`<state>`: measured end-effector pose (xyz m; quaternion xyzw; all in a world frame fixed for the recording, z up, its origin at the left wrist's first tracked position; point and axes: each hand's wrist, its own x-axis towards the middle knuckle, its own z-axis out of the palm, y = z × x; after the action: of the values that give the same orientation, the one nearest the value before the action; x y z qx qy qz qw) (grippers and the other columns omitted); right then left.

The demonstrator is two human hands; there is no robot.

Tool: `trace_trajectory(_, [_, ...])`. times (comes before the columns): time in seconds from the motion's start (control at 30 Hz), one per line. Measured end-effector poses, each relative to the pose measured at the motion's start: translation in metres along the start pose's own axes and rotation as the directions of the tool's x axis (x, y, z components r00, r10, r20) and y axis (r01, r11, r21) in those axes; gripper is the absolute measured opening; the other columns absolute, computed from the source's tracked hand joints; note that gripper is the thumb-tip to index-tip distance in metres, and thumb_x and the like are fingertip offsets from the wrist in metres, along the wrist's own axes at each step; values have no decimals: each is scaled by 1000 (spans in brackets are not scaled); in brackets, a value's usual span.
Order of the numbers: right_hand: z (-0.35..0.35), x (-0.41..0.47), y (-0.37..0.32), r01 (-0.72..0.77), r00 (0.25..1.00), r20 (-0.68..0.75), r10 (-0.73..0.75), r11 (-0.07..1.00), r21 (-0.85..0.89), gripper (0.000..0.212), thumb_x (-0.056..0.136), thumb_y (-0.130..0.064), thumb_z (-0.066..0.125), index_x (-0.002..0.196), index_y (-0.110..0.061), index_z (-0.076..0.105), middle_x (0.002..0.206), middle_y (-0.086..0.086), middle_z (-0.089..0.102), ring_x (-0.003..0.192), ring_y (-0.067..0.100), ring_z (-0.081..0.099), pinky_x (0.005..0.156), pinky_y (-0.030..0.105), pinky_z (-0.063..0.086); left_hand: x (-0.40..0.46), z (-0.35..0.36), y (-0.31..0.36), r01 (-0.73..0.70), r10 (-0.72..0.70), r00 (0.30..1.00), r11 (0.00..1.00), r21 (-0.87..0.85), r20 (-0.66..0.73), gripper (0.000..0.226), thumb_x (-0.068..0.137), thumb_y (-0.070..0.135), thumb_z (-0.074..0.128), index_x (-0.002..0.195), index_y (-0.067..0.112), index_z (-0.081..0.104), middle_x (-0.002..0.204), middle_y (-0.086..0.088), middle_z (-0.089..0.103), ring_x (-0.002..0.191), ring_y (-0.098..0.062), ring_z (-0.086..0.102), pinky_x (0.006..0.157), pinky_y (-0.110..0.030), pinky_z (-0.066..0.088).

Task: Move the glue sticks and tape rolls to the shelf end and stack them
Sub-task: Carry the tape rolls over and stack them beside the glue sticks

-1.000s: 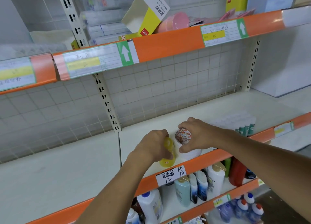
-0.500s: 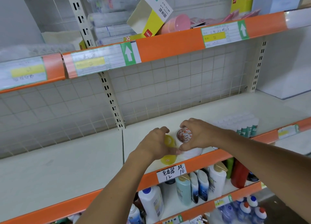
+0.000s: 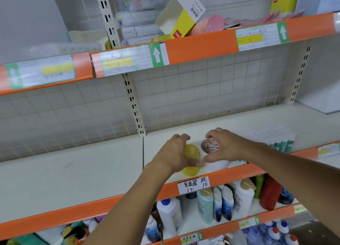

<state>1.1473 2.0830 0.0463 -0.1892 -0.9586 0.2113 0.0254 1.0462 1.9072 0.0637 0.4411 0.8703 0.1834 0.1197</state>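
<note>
Hands (image 3: 197,151) around cylindrical tape rolls (image 3: 209,145)

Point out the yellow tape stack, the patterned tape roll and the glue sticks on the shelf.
yellow tape stack (image 3: 191,151), head view: upper roll's side.
patterned tape roll (image 3: 210,145), head view: printed top face.
glue sticks (image 3: 281,143), head view: green-banded ends.

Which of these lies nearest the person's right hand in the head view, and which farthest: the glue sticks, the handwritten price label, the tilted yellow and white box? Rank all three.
From the right hand:
1. Handwritten price label: on the shelf's front edge, just below the hand.
2. Glue sticks: on the same shelf, to the hand's right.
3. Tilted yellow and white box: on the shelf above, clearly farthest.
</note>
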Motion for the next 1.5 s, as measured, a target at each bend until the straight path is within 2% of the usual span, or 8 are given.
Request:
trace_trajectory(0.2, [0, -4, 3, -15, 1000, 7, 14, 999, 50, 95, 67, -63, 80, 145, -25, 41, 133, -7, 43, 120, 13, 45, 99, 31, 43, -15, -7, -15, 22, -23, 1000, 999, -24, -21, 95, 71, 46, 83, 149, 23, 33, 147, 1, 37, 129, -19, 43, 89, -24, 37])
trace_trajectory(0.4, [-19, -16, -3, -11, 1000, -15, 12, 997, 79, 107, 62, -74, 71, 152, -31, 31, 153, -6, 31, 139, 16, 32, 112, 39, 34, -30, -25, -31, 36, -34, 999, 997, 74, -24, 93, 74, 46, 81, 149, 21, 31, 144, -1, 40, 117, -20, 52, 92, -30, 45])
trace_trajectory(0.63, [-38, -18, -70, 173, 964, -194, -180, 984, -50, 69, 89, -61, 56, 147, -26, 42, 148, -8, 42, 137, 10, 36, 102, 26, 31, -63, -55, -73, 113, -103, 993, 977, 183, -63, 83, 84, 53, 69, 149, 19, 32, 146, -3, 41, 125, -22, 49, 102, -36, 44])
trace_trajectory(0.7, [-29, -12, -108, 228, 959, -144, -245, 966, -126, 65, 93, -60, 50, 146, -23, 44, 145, -6, 45, 133, 12, 41, 98, 24, 32, -77, -61, -91, 149, -139, 988, 965, 215, -63, 78, 87, 56, 64, 148, 19, 34, 143, -3, 43, 124, -23, 49, 101, -36, 45])
trace_trajectory(0.87, [14, 7, -200, 373, 927, 117, -356, 904, -209, 69, 93, -68, 39, 147, -25, 45, 148, -2, 45, 132, 14, 44, 105, 31, 36, -123, -77, -153, 270, -249, 962, 923, 272, -109, 58, 98, 46, 51, 146, 17, 39, 142, -7, 45, 125, -26, 49, 101, -38, 43])
trace_trajectory(1.03, [62, 26, -281, 512, 851, 262, -455, 831, -220, 71, 93, -70, 40, 146, -24, 44, 150, -5, 43, 134, 13, 43, 111, 33, 35, -184, -98, -215, 419, -384, 907, 859, 294, -173, 58, 96, 49, 52, 143, 17, 41, 138, -6, 48, 122, -25, 50, 97, -38, 45])
trace_trajectory(1.23, [124, 42, -375, 665, 730, 342, -591, 731, -157, 71, 90, -71, 43, 144, -25, 47, 146, -4, 45, 129, 13, 47, 111, 32, 35, -263, -118, -278, 579, -534, 815, 767, 277, -226, 56, 94, 49, 53, 140, 17, 44, 133, -6, 50, 117, -25, 52, 94, -37, 47])
trace_trajectory(1.5, [191, 48, -486, 803, 572, 395, -719, 589, -91, 76, 92, -69, 44, 150, -21, 39, 154, 2, 38, 140, 19, 38, 116, 36, 30, -342, -142, -337, 752, -684, 659, 605, 260, -313, 51, 98, 48, 47, 136, 14, 47, 131, -10, 52, 118, -30, 52, 94, -42, 47])
